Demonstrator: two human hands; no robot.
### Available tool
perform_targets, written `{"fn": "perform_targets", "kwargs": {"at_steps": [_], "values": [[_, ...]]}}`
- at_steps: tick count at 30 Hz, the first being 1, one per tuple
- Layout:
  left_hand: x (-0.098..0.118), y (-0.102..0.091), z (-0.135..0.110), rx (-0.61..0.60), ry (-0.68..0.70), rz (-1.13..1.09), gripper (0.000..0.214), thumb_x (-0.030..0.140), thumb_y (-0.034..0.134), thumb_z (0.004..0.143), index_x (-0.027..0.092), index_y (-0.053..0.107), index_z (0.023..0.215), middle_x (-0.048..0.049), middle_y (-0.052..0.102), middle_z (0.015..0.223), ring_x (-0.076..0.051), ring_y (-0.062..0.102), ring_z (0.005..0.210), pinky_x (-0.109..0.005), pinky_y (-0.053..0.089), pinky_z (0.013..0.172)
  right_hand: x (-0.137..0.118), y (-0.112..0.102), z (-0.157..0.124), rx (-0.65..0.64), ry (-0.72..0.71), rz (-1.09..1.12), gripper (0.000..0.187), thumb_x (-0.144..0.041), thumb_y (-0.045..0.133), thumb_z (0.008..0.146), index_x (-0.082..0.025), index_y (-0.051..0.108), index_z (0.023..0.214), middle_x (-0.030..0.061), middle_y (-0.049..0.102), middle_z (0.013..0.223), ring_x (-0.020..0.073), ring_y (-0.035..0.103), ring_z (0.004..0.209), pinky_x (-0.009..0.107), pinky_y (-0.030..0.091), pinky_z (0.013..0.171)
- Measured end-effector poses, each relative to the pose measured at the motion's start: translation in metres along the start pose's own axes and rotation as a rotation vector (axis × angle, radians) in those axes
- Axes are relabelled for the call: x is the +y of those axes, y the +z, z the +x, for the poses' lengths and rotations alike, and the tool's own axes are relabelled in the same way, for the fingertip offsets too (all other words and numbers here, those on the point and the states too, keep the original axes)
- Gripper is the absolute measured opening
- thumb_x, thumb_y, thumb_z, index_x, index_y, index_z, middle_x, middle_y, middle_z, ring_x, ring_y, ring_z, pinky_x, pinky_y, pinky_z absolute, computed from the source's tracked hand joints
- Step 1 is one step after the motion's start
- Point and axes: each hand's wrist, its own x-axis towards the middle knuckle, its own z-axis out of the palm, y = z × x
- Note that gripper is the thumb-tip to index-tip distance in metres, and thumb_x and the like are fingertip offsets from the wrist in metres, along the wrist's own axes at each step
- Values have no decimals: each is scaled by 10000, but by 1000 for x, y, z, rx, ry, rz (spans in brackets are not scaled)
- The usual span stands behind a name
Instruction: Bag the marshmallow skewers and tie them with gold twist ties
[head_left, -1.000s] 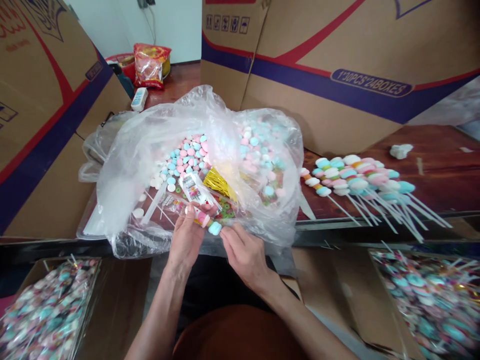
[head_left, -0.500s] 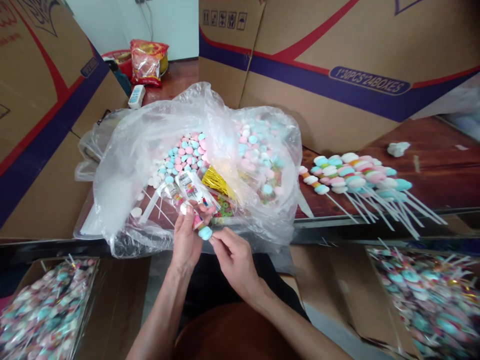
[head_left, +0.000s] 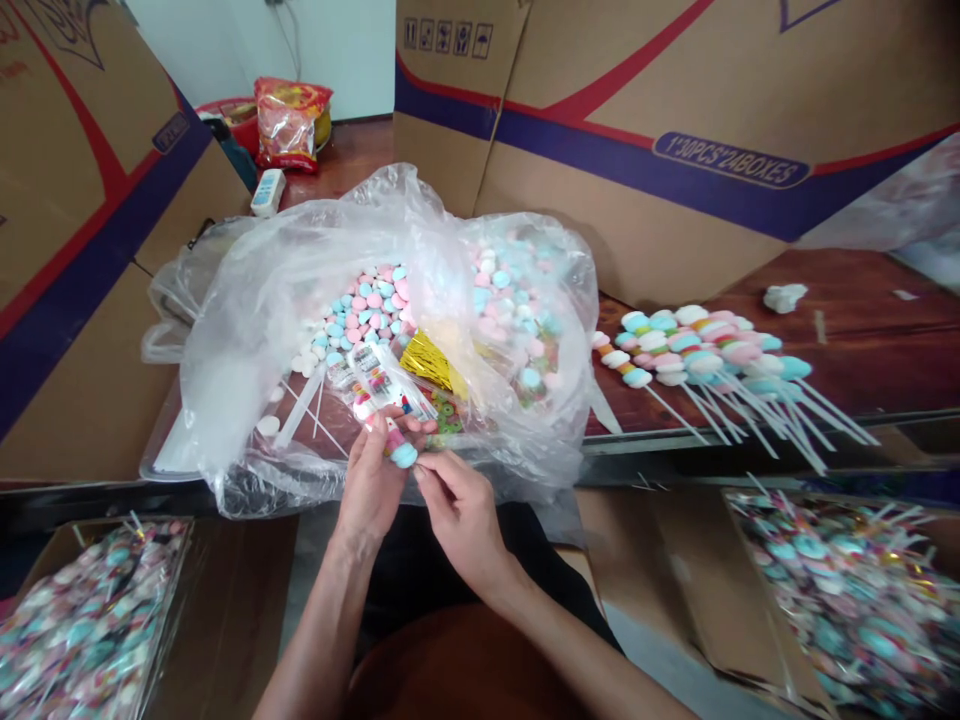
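Observation:
A candy skewer (head_left: 403, 455) with a blue piece at its lower end and pink and white pieces above lies across my left hand (head_left: 373, 488), whose fingers are closed around it. My right hand (head_left: 461, 515) pinches just below the blue piece, where the stick would be; its fingers cover most of that. Right beyond my left fingers are printed clear wrappers (head_left: 382, 375), which overlap the top of the skewer; I cannot tell whether it is inside one. Gold twist ties (head_left: 426, 360) and small green and red ring candies (head_left: 448, 412) lie close by.
A large clear plastic bag (head_left: 255, 300) spreads around pink, blue and white candies (head_left: 367, 310). Finished-looking skewers (head_left: 712, 350) are piled at the right. Cardboard cartons (head_left: 600, 180) stand behind. Boxes of wrapped skewers (head_left: 847, 580) sit below the table edge on both sides.
The skewer's top now lies against the printed wrappers, and its blue end has shifted slightly up and left. Both hands stay on it. The whole view has shifted slightly.

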Motion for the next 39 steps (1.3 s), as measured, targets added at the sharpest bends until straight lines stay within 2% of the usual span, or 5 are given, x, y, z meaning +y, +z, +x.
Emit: {"fn": "perform_targets", "kwargs": {"at_steps": [10,15,19,28,39], "values": [[-10,5,-7,-16,-31,77,269,449,734,850,188,691,899,-30,704,837,-228,714,952,-366,521,934,2,11,4,134,-24,-3,270,-201,486,984,-188,698,817,40,655,746,152,602,663,265,485,642],[1,-1,-2,-4,-23,28,331,472,746,842,169,692,963,-44,709,880,-228,712,948,-382,522,938,-2,-5,-1,-87,102,90,237,-233,494,984,-189,722,935,-19,584,606,129,559,549,245,455,579],[4,-2,2,9,-27,7,332,470,772,817,164,683,909,-8,657,769,-200,706,858,-388,532,925,-3,-16,-9,-224,216,146,270,-276,494,980,-189,642,771,-58,479,520,102,460,472,221,374,494],[-9,0,-10,-11,-67,127,327,465,800,775,177,723,910,-34,693,744,-232,716,852,-330,560,782,2,6,-3,-6,153,162,218,-288,485,983,-193,651,878,-15,560,608,116,475,504,228,419,493],[-9,-24,-16,-69,-20,550,420,575,664,863,170,767,817,-68,698,724,-237,655,783,-340,529,774,-3,4,1,12,149,181,234,-303,484,1002,-196,673,916,-30,508,603,136,521,553,236,438,532]]}}
